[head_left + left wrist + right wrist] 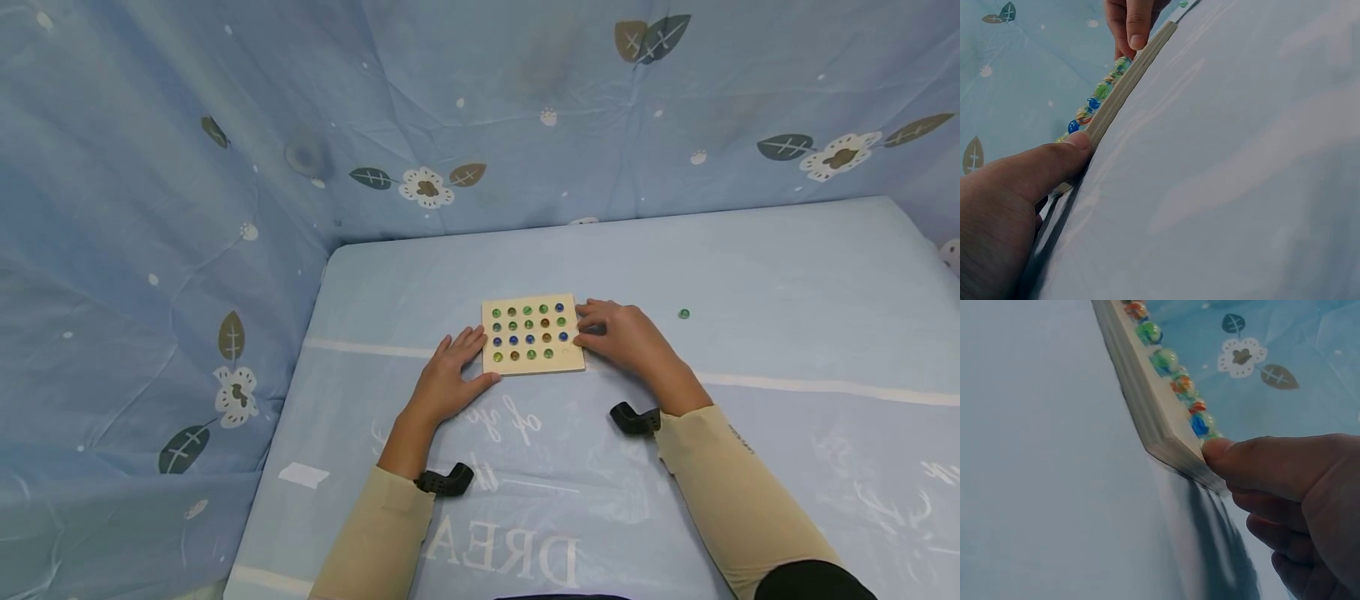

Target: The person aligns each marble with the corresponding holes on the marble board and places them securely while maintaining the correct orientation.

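A pale wooden board (533, 364) with rows of holes lies in the middle of the table. Colored glass marbles (529, 339), green, blue and amber, sit in most of its holes; the hole at the front right corner is bare. My left hand (452, 379) grips the board's left side, thumb at the front corner and fingers along the left edge. On the opposite side my right hand (626, 337) pinches the right edge. The right thumb (1254, 464) rests on the board's upper edge beside the marbles, with the other fingers curled below it.
One loose green marble (684, 313) lies on the table to the right of my right hand. The table (795, 292) has a pale blue printed cover, with a patterned fabric curtain (495, 100) behind it and on the left. A white patch (303, 475) is near the left edge.
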`<move>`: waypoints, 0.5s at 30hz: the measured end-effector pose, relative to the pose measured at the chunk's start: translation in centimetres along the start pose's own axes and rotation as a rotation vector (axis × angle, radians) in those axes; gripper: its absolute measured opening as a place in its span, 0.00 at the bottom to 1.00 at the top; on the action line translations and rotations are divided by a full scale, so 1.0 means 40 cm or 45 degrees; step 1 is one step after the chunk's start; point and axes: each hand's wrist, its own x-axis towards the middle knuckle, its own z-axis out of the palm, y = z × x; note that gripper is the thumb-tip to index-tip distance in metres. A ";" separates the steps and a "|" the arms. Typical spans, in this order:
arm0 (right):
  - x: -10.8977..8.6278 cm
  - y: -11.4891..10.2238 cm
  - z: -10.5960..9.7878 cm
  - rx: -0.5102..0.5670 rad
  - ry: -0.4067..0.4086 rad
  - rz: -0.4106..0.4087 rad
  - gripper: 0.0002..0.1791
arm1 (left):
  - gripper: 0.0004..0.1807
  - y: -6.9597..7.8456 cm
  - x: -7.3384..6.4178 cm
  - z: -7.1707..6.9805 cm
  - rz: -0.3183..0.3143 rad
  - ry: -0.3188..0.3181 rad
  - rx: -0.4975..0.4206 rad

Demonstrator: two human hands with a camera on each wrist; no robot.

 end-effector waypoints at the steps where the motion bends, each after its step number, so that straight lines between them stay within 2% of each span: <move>1: 0.000 0.003 -0.003 -0.003 0.005 0.015 0.19 | 0.42 0.000 0.000 0.001 -0.004 -0.001 -0.001; 8: -0.004 0.039 -0.045 0.019 0.021 0.153 0.23 | 0.42 -0.004 0.000 0.003 0.002 -0.009 0.009; 15: -0.023 0.096 -0.115 0.054 0.088 0.282 0.24 | 0.42 -0.004 0.000 0.000 0.011 -0.004 -0.008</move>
